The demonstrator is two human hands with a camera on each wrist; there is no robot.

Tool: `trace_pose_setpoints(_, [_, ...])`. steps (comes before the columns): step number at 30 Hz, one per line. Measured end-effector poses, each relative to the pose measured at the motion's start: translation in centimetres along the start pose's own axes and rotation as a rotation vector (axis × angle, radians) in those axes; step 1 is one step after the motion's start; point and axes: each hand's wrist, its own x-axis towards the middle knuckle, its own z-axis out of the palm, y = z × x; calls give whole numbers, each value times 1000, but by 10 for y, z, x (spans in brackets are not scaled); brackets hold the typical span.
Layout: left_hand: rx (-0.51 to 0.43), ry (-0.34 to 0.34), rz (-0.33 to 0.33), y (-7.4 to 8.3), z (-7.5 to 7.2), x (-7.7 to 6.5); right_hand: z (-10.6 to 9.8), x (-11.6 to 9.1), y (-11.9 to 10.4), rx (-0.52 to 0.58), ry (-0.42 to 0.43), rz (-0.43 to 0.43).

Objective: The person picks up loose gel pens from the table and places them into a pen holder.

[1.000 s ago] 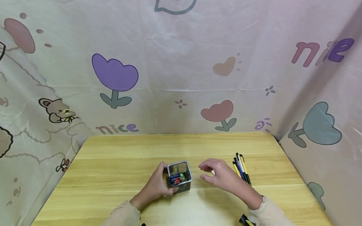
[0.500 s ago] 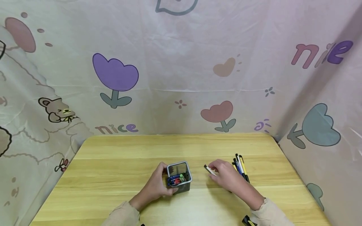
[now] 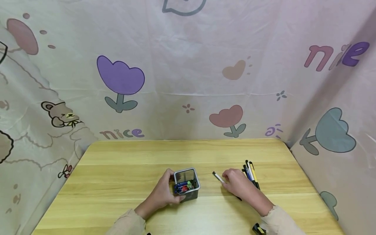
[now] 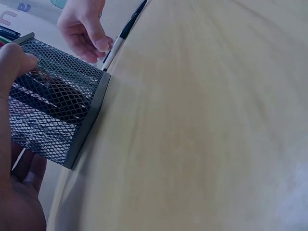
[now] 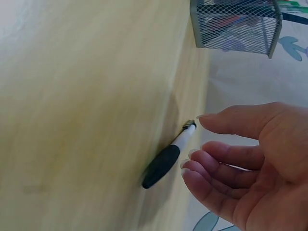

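The left hand (image 3: 163,191) gripped the mesh cup (image 3: 191,195) and, to its right, the right hand (image 3: 237,183), fingers apart, hung by a pen (image 3: 218,177) seemingly light, stiff, best pinched mid-barrel.

The right hand (image 3: 238,183) is drawing away from the black square mesh pen holder (image 3: 191,195), exposing more of the white-and-black pen (image 3: 218,177).

Left grip (image 3: 165,189) in a wide curl; right grip (image 3: 237,184) loose, thumb (image 5: 240,120) apart from softly bent fingers (image 5: 209,190).
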Motion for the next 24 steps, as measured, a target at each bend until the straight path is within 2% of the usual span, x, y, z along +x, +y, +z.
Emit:
trace_pose_setpoints(12, [-10, -8, 9, 2, 0, 0, 8, 3, 9, 17, -51, 2])
trace_pose_setpoints(24, [-19, -10, 7, 3, -1, 0, 8, 3, 7, 44, -79, 64])
